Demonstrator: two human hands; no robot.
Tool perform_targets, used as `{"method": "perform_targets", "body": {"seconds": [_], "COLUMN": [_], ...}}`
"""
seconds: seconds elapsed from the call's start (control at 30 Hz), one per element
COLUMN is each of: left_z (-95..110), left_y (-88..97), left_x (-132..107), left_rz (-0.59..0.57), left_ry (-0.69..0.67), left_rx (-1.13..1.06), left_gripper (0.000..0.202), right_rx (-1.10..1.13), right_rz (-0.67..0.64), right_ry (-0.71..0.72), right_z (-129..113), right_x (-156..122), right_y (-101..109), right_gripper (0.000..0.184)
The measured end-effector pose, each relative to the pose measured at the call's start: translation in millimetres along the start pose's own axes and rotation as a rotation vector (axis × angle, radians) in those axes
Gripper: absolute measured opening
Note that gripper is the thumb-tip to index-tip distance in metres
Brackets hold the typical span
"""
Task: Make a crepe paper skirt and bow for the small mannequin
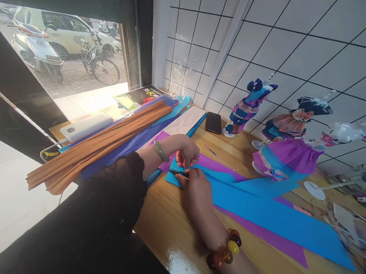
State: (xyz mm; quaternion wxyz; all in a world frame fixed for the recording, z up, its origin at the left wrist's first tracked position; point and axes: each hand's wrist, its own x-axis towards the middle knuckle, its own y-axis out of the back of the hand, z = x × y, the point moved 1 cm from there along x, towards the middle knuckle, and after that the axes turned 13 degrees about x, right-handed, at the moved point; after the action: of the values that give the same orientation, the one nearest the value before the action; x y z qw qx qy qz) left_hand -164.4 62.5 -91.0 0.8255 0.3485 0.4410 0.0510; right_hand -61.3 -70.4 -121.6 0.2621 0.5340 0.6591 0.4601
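My right hand [198,189] is closed around a small pair of scissors [177,173], whose dark blades point left across the near end of a blue crepe paper sheet [259,210]. Just above the blades, my left hand [188,150] pinches the edge of that blue sheet, its fingertips bent down and partly hidden. The blue paper runs far to the right in a long strip, with a fold raised along its upper side. Beneath it lies purple crepe paper [270,236], showing along both edges.
Brown crepe paper [106,143] and other folded sheets are stacked at left beside a white roll [85,126]. A phone [213,123] lies near the tiled wall. Several paper-dressed mannequin figures, including one in a purple skirt [289,156], stand at right on the wooden table [161,211].
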Motion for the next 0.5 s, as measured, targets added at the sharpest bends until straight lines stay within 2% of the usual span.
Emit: {"method": "perform_targets", "body": {"seconds": [0.33, 0.5], "left_z": [0.9, -0.1], "left_y": [0.3, 0.3], "left_x": [-1.6, -0.8], "left_rz": [-0.010, -0.036], "left_ry": [-0.010, -0.041], "left_rx": [0.007, -0.027], "left_gripper": [0.027, 0.027], "right_rx": [-0.012, 0.126], "right_rz": [-0.006, -0.031], "right_ry": [0.021, 0.074], "right_z": [-1.0, -2.9], "right_x": [2.0, -6.6], "right_y": [-2.1, 0.0], "right_gripper": [0.030, 0.026]}}
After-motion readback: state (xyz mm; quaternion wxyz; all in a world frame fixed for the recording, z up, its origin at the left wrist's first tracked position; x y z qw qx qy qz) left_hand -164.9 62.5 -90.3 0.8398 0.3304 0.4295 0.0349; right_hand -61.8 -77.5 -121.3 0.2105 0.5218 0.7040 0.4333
